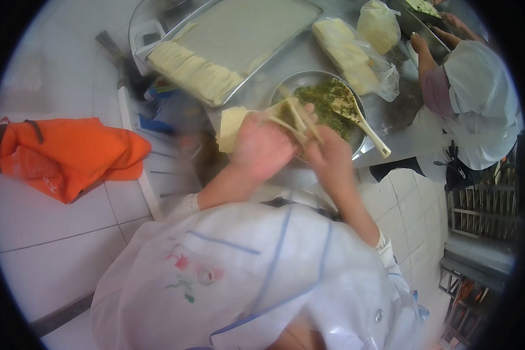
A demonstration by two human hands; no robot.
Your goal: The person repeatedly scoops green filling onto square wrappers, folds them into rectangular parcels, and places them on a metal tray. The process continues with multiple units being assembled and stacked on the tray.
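Note:
Over the near left part of a steel bowl [284, 83], my left hand [264, 146] and my right hand [332, 157] hold a thin pale wrapper [288, 114] between them, blurred by motion. A thin wooden stick [314, 129] shows at my right fingers; its exact hold cannot be told. The bowl contains chopped green filling [321, 98], and a pale spatula [367, 127] rests in it with its handle over the rim. Beside my left hand lies a stack of pale wrappers [231, 127]. Beyond it, folded wrapper pieces [192, 72] line the near end of a metal tray [245, 85].
Two plastic bags of pale wrappers [348, 54] [378, 26] lie beyond the bowl. At the upper right a co-worker [477, 87] works at another tray. An orange cloth item [70, 153] hangs at the left, near a white rail [135, 148].

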